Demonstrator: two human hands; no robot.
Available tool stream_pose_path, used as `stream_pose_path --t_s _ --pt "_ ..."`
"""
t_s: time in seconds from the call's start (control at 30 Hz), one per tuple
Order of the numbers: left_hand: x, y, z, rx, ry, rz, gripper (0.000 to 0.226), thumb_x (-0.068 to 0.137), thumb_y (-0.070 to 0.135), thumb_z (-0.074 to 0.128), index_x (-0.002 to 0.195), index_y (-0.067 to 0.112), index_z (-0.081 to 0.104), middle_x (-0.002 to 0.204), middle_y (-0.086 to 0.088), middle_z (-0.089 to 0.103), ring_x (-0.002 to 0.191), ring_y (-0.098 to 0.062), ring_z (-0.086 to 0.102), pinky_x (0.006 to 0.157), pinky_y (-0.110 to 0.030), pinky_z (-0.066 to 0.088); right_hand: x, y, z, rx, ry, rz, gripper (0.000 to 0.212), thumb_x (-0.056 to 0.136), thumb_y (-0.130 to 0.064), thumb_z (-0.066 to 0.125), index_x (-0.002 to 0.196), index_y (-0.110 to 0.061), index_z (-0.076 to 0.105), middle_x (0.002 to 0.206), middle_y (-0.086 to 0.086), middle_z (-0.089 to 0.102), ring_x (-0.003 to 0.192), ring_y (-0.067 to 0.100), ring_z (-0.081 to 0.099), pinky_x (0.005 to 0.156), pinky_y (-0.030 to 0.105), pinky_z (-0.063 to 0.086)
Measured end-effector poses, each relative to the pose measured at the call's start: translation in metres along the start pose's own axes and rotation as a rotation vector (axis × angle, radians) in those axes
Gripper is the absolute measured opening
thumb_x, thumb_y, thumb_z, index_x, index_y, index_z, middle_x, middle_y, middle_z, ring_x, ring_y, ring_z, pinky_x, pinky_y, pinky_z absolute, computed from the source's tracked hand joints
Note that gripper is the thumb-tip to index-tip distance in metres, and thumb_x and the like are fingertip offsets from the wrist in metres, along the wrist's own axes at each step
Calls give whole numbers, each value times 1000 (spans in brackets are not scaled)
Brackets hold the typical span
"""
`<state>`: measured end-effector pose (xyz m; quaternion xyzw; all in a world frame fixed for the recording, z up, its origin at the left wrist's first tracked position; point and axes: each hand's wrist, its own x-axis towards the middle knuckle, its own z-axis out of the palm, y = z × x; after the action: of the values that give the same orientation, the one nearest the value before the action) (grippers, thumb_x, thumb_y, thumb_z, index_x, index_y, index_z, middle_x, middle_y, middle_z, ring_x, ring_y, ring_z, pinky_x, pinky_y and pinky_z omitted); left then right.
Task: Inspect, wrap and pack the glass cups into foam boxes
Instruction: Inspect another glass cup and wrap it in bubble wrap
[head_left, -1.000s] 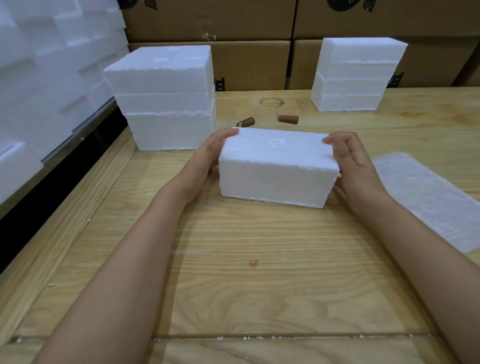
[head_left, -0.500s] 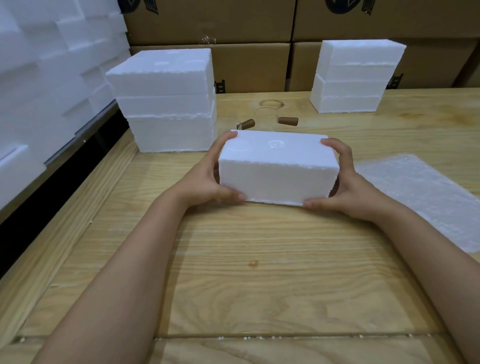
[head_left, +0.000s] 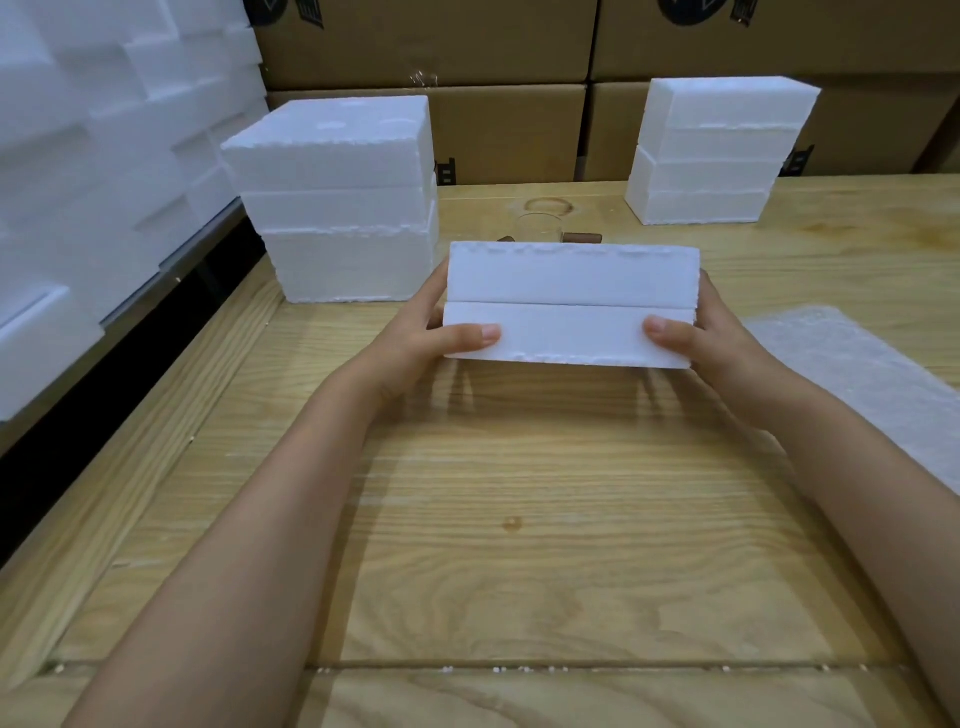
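Across the whole lower view runs one pale wooden plank table (head_left: 519, 545). Behind its far edge stand brown cardboard cartons (head_left: 509, 130), at least four of them, two over two. Along the left side rises a wall of stacked white foam blocks (head_left: 104, 156), too many to count.

On the table at far left sits one square stack of white foam boxes (head_left: 337, 208), showing three layers. At far right sits a second, narrower white foam stack (head_left: 717, 156), showing four layers. One translucent white foam wrapping sheet (head_left: 857, 384) lies flat at the right edge.

Near the table's middle, just above the wood, is one white rectangular foam box (head_left: 571, 304). Its long axis runs left to right, and it is tipped so that the side with the seam between its two halves faces the person.

The left hand (head_left: 415, 338) grasps its left end and the right hand (head_left: 727, 338) its right end, thumbs pressed on the near face, fingers curled behind.

Just behind the box stands one clear glass cup (head_left: 540, 224), mostly hidden, with two small brown cylinders (head_left: 583, 238) beside it.
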<state>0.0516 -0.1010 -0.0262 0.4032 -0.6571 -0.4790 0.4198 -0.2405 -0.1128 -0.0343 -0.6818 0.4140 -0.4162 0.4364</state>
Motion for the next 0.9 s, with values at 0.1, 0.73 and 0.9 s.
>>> stream_pose_path --t_s 0.1,0.73,0.9 --pt "1 0 -1 7 -10 -4 77 69 39 72 139 37 40 127 15 62 117 -9 60 88 -19 50 0 0 0 -1 -4 1 73 65 -68 72 129 -59 37 124 -29 57 110 1 60 90 31 44" --pt "-28 1 -36 268 273 -21 39 69 74 48 102 54 49 114 28 51 97 11 54 78 -15 42 -1 -1 53 -401 21 -97 95 61 -42 82 123 -71 15 127 -4 28 116 13 43 104 41 42" --pt "-38 -4 -65 235 726 31 20 70 34 58 89 34 64 96 13 59 76 9 51 66 -8 40 24 -13 113 -413 0 -147 98 66 -38 83 140 -47 20 107 -3 46 105 24 48 95 46 44"
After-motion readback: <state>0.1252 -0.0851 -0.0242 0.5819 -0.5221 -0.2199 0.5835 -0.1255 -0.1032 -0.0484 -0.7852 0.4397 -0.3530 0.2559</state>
